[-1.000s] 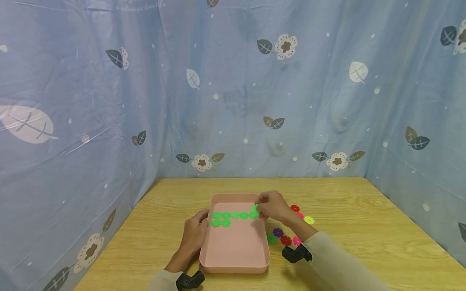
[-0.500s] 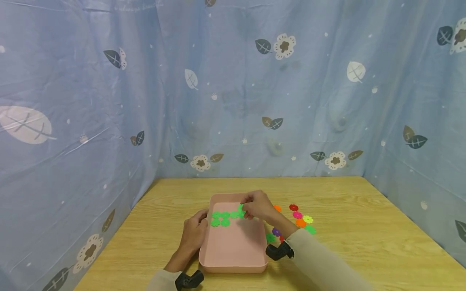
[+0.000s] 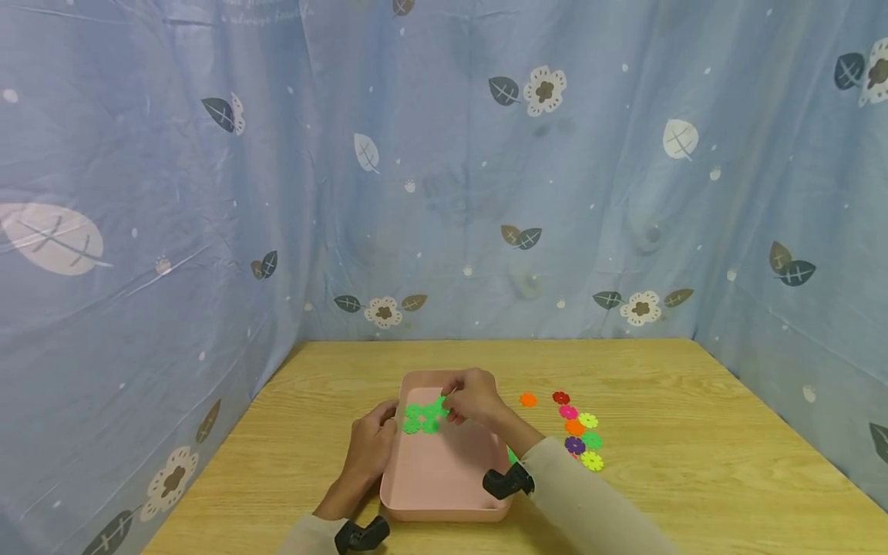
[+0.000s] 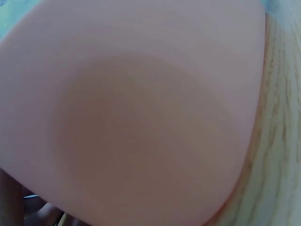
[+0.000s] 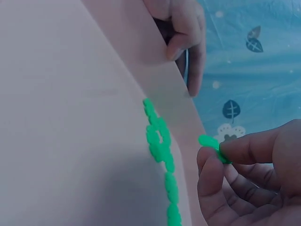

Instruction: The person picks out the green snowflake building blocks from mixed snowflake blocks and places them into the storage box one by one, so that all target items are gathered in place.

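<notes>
Low centre of the head view, the right hand (image 3: 475,397) pinches a green flower (image 5: 208,141); leftward, the left hand (image 3: 371,442), part-hidden, apparently grips the tray (image 3: 444,515). Light pinch, steady tray: best.

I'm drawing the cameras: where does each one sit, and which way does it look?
Head: on the person's head, facing forward and down at the pink tray, table and blue curtain; left grip, right grip and sleeves show.
Left wrist: worn there, facing the tray up close, table beside; a brown shape low left might be the left grip, unclear.
Right wrist: worn there, facing across the tray toward the curtain; right grip pinching a green flower, and left grip, show.
Head and right wrist both show the tray and both grips.
</notes>
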Demonstrator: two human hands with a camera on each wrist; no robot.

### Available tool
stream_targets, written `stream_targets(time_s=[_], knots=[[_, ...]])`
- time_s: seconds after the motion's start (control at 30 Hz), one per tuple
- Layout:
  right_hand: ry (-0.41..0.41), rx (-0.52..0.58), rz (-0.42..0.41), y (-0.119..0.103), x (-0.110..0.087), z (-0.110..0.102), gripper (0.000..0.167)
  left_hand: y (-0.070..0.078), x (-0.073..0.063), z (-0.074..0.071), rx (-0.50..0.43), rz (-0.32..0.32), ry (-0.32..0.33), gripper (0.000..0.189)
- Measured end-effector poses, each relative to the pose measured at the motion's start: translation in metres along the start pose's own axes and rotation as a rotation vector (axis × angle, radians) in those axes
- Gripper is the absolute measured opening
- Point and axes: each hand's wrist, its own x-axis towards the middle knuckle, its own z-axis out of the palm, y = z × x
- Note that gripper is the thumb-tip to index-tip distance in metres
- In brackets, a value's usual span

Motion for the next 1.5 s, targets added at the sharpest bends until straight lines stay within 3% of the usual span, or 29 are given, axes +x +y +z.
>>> stream_targets(time_s=[0.27, 0.7, 1.07, 1.5], knots=[[0.043, -0.041, -0.035, 0.009, 0.000, 0.005, 0.005, 0.001, 0.000, 0.000, -0.007, 0.003, -0.003, 0.041], [0.031, -0.054, -0.090, 0.020, -0.003, 0.007, 0.009, 0.002, -0.002, -0.002, -0.008, -0.005, -0.021, 0.042], [-0.026, -0.094, 0.004, 0.020, -0.006, 0.005, 0.016, 0.002, -0.001, -0.001, -0.013, 0.002, -0.023, 0.043], [0.002, -0.102, -0.001, 0.018, -0.008, 0.003, 0.014, 0.003, -0.001, -0.001, -0.006, 0.004, -0.022, 0.042]])
